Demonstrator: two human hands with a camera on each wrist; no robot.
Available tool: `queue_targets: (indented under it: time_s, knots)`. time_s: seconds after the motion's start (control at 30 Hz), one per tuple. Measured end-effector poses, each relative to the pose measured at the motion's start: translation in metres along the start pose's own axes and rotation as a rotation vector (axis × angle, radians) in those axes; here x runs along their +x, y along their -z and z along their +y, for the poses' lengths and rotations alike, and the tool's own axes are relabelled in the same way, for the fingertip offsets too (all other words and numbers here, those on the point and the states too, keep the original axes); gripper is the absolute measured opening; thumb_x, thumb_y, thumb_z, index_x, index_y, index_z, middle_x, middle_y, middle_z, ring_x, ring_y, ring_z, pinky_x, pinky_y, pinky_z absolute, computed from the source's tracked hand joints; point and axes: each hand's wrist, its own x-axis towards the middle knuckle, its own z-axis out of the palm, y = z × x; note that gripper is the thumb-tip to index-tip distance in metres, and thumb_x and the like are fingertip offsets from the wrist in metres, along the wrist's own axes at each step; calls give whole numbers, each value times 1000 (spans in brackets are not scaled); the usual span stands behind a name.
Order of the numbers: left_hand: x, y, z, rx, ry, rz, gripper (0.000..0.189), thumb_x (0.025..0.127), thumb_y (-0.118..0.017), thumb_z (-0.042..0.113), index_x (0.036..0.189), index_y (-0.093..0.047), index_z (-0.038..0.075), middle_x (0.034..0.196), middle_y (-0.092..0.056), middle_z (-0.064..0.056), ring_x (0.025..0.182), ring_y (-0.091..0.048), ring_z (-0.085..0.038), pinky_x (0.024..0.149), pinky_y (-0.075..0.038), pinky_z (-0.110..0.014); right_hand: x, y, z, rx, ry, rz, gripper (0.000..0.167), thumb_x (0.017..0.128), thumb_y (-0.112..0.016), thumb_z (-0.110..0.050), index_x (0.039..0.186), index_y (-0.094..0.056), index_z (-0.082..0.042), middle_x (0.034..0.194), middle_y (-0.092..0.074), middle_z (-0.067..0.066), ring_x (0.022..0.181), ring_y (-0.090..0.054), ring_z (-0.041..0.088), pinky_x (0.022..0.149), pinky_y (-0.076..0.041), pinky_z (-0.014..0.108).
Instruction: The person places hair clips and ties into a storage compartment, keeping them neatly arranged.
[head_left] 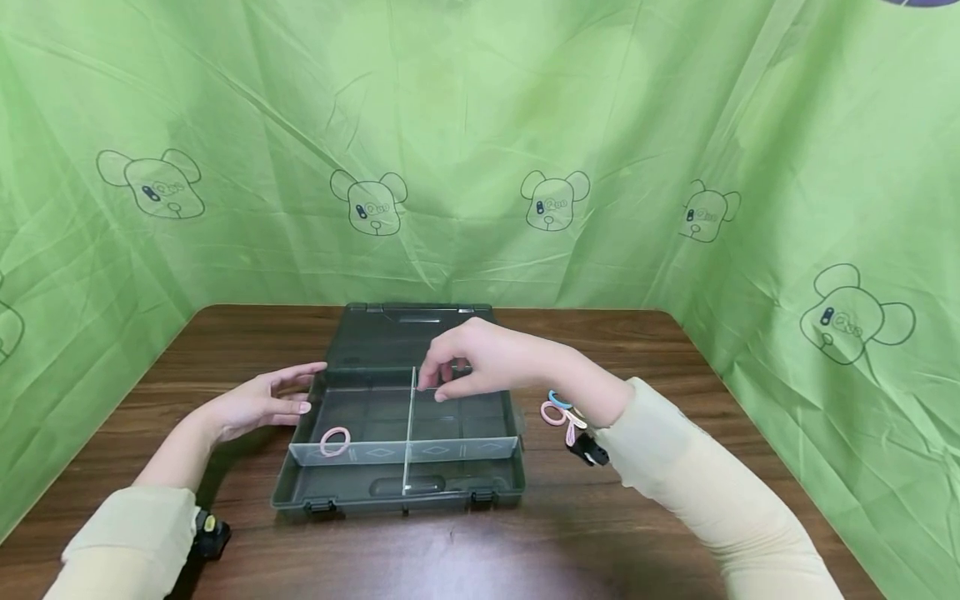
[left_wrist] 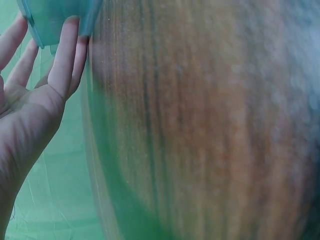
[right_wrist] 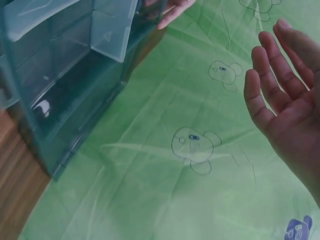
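Note:
A grey translucent divided box (head_left: pixel 397 504) stands on the table with its lid (head_left: pixel 375 342) folded back. Clear dividers (head_left: pixel 442 451) split it into several compartments. One pink hair tie (head_left: pixel 335 442) is in the left part of the box, overlapping the crosswise divider in the head view. My left hand (head_left: pixel 258 406) rests its extended fingertips at the box's left side; the left wrist view shows those fingers (left_wrist: pixel 64 60) against the wall. Above the rear right compartment hovers my right hand (head_left: pixel 480 362), its fingers loosely bent. The right wrist view shows nothing in its grasp (right_wrist: pixel 290 95).
Several hair ties, including a pink one (head_left: pixel 553 413) and a blue one (head_left: pixel 557 399), lie on the wooden table (head_left: pixel 600 533) right of the box, partly under my right forearm. Green curtains (head_left: pixel 465 125) with bear drawings surround the table's back and sides.

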Motion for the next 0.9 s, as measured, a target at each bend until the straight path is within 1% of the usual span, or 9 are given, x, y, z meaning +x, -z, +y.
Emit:
queue_targets:
  time_s: [0.17,0.37,0.43,0.53,0.7,0.8,0.9]
  knots:
    - [1,0,2,11,-6,7,76,91,-58,2,151,-10,3,151,-6,-31,123,-48,-26,92,-48,-34,-24,3,2,4,9,38,13,86,-69,-16,100,-70,-16,94,-65,-11,83,-57,-1,78,-50,23]
    - [3,1,1,21,-9,3,75,92,-57,2,151,-11,5,150,-8,-31,122,-49,-26,92,-48,-34,-51,1,14,-15,-7,116,14,85,-70,-14,99,-70,-17,96,-67,-8,84,-58,3,76,-51,24]
    - [4,2,0,18,0,5,75,92,-57,2,151,-12,6,151,-8,-30,122,-49,-25,92,-48,-33,-60,-1,17,-26,-14,144,15,85,-70,-12,99,-70,-17,97,-67,-8,84,-59,4,76,-50,23]
    - [4,3,-2,16,9,8,75,92,-57,2,151,-11,6,151,-7,-29,122,-48,-25,92,-48,-33,-73,-6,23,-69,-19,180,14,85,-70,-12,99,-70,-16,97,-67,-6,87,-59,5,79,-49,22]
    - [3,3,-4,28,9,14,75,92,-57,3,151,-11,5,150,-10,-31,123,-47,-26,93,-48,-34,-93,-14,32,-148,-50,236,14,84,-72,-12,97,-70,-17,94,-66,-11,90,-58,3,80,-48,20]
    - [2,3,-4,40,2,15,75,92,-58,4,151,-11,5,149,-11,-32,122,-48,-25,92,-48,-34,-105,-18,39,-189,-69,251,15,83,-72,-11,96,-70,-17,94,-66,-12,90,-58,5,79,-48,22]
    - [1,3,-5,47,16,25,76,92,-58,5,151,-12,6,150,-12,-32,120,-49,-21,92,-48,-34,-117,-25,47,-240,-94,248,18,81,-73,-10,97,-70,-16,94,-67,-9,90,-58,8,79,-47,26]
